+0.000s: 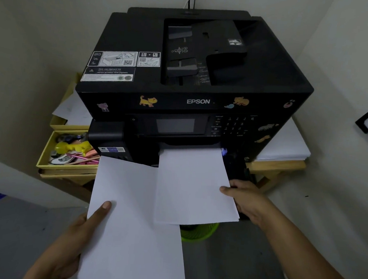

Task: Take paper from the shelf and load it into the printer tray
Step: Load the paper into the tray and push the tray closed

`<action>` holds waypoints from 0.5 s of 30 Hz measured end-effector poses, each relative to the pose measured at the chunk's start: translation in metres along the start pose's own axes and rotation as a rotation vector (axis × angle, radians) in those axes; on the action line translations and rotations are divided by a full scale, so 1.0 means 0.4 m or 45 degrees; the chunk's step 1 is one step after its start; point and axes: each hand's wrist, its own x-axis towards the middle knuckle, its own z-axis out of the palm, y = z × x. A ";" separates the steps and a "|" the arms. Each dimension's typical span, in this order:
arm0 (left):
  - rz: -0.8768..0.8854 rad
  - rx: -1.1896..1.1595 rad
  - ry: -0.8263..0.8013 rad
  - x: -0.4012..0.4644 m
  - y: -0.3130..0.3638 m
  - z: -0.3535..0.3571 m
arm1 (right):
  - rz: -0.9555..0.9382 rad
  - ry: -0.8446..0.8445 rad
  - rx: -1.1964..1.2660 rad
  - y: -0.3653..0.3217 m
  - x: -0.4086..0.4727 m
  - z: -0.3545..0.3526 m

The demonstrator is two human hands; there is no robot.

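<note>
A black Epson printer (pixel 195 75) stands on a wooden shelf unit. Its pulled-out tray (pixel 237 170) juts from the lower front, mostly covered by a thin stack of white paper (pixel 193 187). My right hand (pixel 246 199) grips that stack at its right edge, thumb on top, with the far end lying in the tray opening. My left hand (pixel 83 226) holds a second bunch of white sheets (pixel 130 222) lower left, thumb pressed on top, fingers hidden beneath. The left sheets overlap under the right stack's edge.
A yellow box (pixel 46 152) of stationery sits left of the printer, with loose sheets (pixel 72 111) behind it. More paper (pixel 286 145) is stacked right of the printer on the wooden shelf (pixel 280 166). A green basket (pixel 201 231) stands on the floor below the tray.
</note>
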 end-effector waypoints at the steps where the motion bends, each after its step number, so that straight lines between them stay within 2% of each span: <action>1: 0.004 -0.006 0.002 0.000 -0.001 0.001 | -0.018 0.024 -0.009 0.005 0.005 0.003; 15: 0.043 -0.005 0.028 -0.008 -0.011 0.010 | -0.133 0.180 -0.055 -0.054 0.063 0.040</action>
